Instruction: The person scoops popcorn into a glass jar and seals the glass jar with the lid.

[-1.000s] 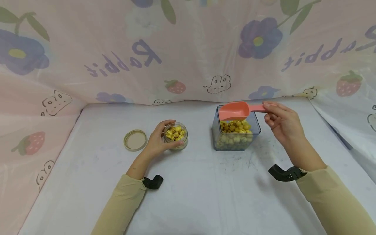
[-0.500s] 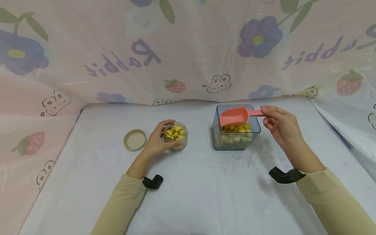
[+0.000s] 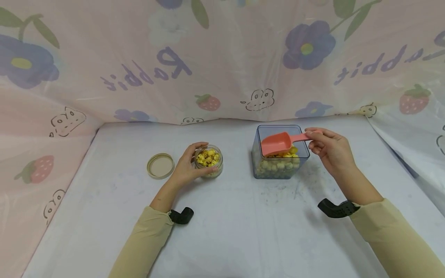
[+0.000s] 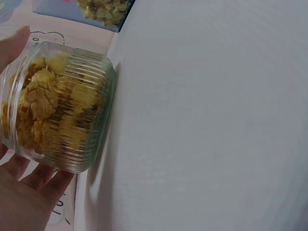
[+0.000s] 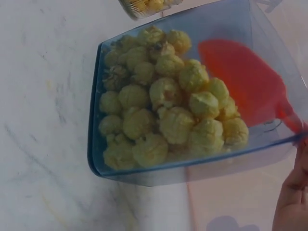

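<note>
My left hand point(image 3: 185, 166) curls round a ribbed glass jar point(image 4: 72, 103) of yellow popcorn, thumb on the near side and fingers behind; the jar stands upright and uncovered on the table. By its handle, my right hand point(image 3: 333, 150) pinches a coral-pink scoop point(image 3: 277, 143). The scoop's bowl is inside a clear bluish square container point(image 3: 258, 166), close over the popcorn point(image 5: 163, 106) there. In the right wrist view the scoop point(image 5: 245, 82) shows through the container wall, beside the heap, with its handle crossing the rim.
A round gold-rimmed lid point(image 3: 160, 166) lies on the white table point(image 3: 222, 231), left of my left hand. Behind and at both sides hangs a pink printed sheet point(image 3: 222, 58). A stretch of table separates the jar from the container.
The scoop has come down from above the container's rim into it, its bowl tilting toward the popcorn. My right hand has shifted slightly left and down. The left hand and jar have stayed put.
</note>
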`<state>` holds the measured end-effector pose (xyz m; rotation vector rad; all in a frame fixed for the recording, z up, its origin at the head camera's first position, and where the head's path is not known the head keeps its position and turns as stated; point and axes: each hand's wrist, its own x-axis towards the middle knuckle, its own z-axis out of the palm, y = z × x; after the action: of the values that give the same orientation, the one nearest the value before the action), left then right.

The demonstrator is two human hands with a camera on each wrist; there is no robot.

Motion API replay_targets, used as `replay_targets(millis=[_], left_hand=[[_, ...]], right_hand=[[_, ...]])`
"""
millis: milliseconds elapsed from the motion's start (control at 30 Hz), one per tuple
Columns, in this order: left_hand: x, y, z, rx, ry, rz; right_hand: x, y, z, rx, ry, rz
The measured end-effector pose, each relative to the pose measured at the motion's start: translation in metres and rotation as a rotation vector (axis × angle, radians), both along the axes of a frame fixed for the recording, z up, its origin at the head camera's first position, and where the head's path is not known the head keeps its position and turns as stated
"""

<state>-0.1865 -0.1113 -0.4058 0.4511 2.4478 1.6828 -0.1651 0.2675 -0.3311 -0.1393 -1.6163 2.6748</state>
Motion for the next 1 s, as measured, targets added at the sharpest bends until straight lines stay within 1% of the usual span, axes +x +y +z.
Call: replay_targets(millis=[67, 100, 267, 533, 633, 733, 1000], left_hand=[[-0.0001, -0.0004, -0.0001, -0.008, -0.001, 0.000], [-0.0023, -0.0013, -0.0049, -0.010, 0.005, 0.000], [-0.0021, -0.0016, -0.0051, -0.023, -0.001, 0.004], [-0.0027, -0.0019, -0.0053, -0.027, 0.013, -0.003], [-0.0026, -0.0019, -0.0056, -0.029, 0.014, -0.002], [-0.0026, -0.0019, -0.0061, -0.027, 0.012, 0.001], [-0.0022, -0.0013, -0.0055, -0.012, 0.016, 0.000]], right_hand=[[-0.0002, -0.0006, -0.0002, 0.030, -0.009, 0.000], [-0.0001, -0.0012, -0.0002, 0.044, -0.014, 0.001], [0.0005, -0.0027, -0.0002, 0.092, -0.016, 0.022], [0.0025, -0.0058, -0.0019, 0.285, -0.018, 0.038], [0.0033, -0.0054, -0.0031, 0.321, -0.011, 0.053], [0.0038, -0.0046, -0.0037, 0.320, -0.010, 0.062], [0.0031, -0.0016, -0.0024, 0.233, 0.000, 0.040]])
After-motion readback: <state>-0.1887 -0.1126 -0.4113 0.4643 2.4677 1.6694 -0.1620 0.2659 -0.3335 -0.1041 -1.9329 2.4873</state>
